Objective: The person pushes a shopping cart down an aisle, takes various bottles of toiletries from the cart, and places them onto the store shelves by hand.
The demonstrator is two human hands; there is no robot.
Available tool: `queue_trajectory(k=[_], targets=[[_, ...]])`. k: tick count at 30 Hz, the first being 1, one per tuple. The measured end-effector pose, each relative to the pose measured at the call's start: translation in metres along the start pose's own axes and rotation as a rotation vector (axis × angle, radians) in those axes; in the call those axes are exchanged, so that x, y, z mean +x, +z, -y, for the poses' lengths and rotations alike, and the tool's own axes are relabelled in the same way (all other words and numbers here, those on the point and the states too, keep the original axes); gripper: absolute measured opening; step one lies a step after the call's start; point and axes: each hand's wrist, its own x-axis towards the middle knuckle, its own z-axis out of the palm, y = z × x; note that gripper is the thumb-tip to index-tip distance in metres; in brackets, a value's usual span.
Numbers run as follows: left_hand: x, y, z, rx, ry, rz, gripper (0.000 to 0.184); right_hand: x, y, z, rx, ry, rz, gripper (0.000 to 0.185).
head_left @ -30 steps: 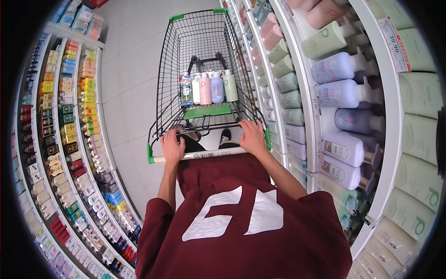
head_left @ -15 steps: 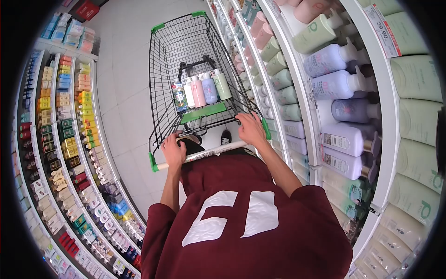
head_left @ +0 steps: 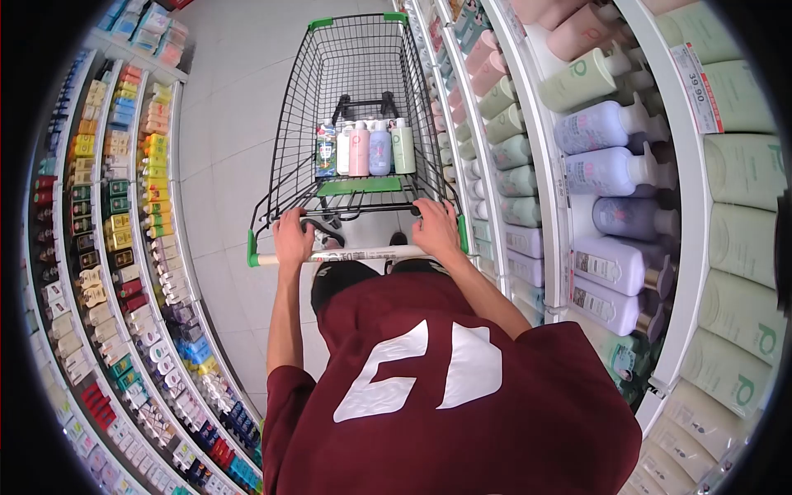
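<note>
Already loaded: bottles (head_left: pixel 359 153), upright in cart (head_left: pixel 359 187), upper centre. Left hand (head_left: pixel 293 238), right hand (head_left: pixel 436 228): over handle (head_left: pixel 355 256), centre; fingers half-curled, grip unclear. Shelf (head_left: pixel 582 216), right: stocked. Remainder: cannot tell.

Left of the shopping cart (head_left: pixel 359 66), open tiled floor (head_left: pixel 227 140) gives wide passage as far as the packed shelving (head_left: pixel 58 285). To its right, the shelf unit (head_left: pixel 561 285) of pump bottles (head_left: pixel 590 126) stands close, leaving little room. Inside the cart, a bottle row (head_left: pixel 359 150) blocks the near end; beyond, open space runs toward its far wall.
</note>
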Motion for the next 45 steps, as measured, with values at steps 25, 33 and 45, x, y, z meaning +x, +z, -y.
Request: queue_trajectory(k=[25,33,45], targets=[[0.033,-0.01,0.0,0.042,0.018,0.053,0.036,0.035,-0.007,0.014,-0.08,0.013,0.05,0.042],[0.065,-0.025,-0.005,-0.053,-0.018,0.127,0.037,0.065,-0.011,0.023,-0.089,0.069,0.084,0.042],[0.248,0.046,0.007,-0.295,0.072,0.51,0.03,0.084,-0.01,0.016,-0.133,0.074,0.178,0.048]])
